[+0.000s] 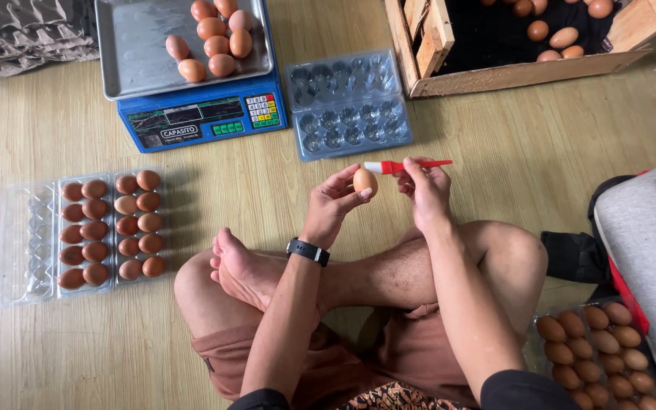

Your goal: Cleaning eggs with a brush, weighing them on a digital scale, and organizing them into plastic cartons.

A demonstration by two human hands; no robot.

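My left hand (pixel 333 202) holds a brown egg (pixel 364 181) up by the fingertips above my crossed legs. My right hand (pixel 424 188) grips a small red-handled brush (pixel 404 165) with a white tip, which touches the egg's upper right side. A black watch sits on my left wrist. Both hands hover just above the wooden floor, in front of an empty clear plastic egg tray (pixel 348 104).
A blue scale (pixel 191 114) with a metal pan holds several eggs at the back. A filled clear egg carton (pixel 109 228) lies at left, another (pixel 597 349) at lower right. A wooden crate (pixel 521 72) with eggs stands back right. Grey pulp trays (pixel 17 34) are stacked at far left.
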